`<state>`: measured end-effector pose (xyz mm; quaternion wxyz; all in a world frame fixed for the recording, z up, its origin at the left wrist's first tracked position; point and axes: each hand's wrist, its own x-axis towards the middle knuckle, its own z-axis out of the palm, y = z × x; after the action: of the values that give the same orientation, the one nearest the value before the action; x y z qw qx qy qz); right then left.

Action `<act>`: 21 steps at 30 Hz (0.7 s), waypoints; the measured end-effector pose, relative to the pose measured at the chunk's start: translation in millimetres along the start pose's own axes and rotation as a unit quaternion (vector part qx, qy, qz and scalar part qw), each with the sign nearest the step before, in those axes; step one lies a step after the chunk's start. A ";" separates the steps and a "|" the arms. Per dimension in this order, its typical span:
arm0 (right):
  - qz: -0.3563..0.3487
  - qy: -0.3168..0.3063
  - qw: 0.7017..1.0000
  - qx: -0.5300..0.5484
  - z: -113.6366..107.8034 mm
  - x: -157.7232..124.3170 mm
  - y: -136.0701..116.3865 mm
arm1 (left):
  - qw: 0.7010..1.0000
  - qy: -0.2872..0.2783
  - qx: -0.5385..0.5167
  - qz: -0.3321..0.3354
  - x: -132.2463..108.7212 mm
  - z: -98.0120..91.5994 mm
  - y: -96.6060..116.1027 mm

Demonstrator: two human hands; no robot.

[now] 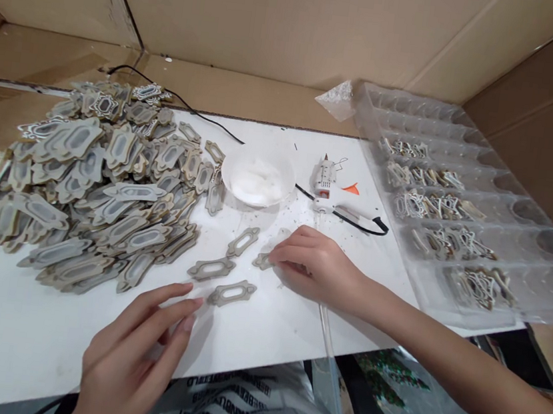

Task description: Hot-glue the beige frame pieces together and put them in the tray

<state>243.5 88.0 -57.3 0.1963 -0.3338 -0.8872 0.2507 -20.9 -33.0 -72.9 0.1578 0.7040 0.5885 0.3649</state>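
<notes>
My right hand pinches the end of a small grey ornamental frame piece at the tabletop; its fingertips are partly hidden. My left hand hovers at the front of the table, fingers stretched and apart, with nothing in it. Just beyond its fingertips lies a grey frame piece with an oblong opening. Two more, one frame piece and another frame piece, lie flat behind it. A big heap of similar frame pieces covers the left of the table.
A white bowl with white material inside stands mid-table. Right of it lies a white glue gun with an orange trigger and black cord. A clear compartment tray holds rows of pieces at right. A plastic bag sits behind, against cardboard walls.
</notes>
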 end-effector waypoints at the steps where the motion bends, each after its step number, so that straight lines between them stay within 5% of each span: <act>1: -0.009 0.009 1.000 -0.012 0.5 -0.8 0.7 | 1.000 0.000 -0.001 0.000 0.0 0.0 0.1; 6: -0.037 0.039 0.996 -0.077 -1.1 -3.4 1.7 | 1.000 -0.006 0.000 0.001 -0.9 -0.3 -0.3; 15: -0.086 0.005 0.986 -0.141 -10.0 -8.8 -0.9 | 1.000 -0.002 0.001 0.006 -0.7 -0.1 0.5; 21: -0.035 0.067 0.982 -0.176 -37.1 35.0 -4.2 | 1.000 -0.004 0.003 0.002 -1.1 -0.2 0.3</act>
<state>236.0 121.0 -19.0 0.2019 -0.3476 -0.9136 0.0612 -20.9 -34.1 -72.9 0.1569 0.7070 0.5876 0.3608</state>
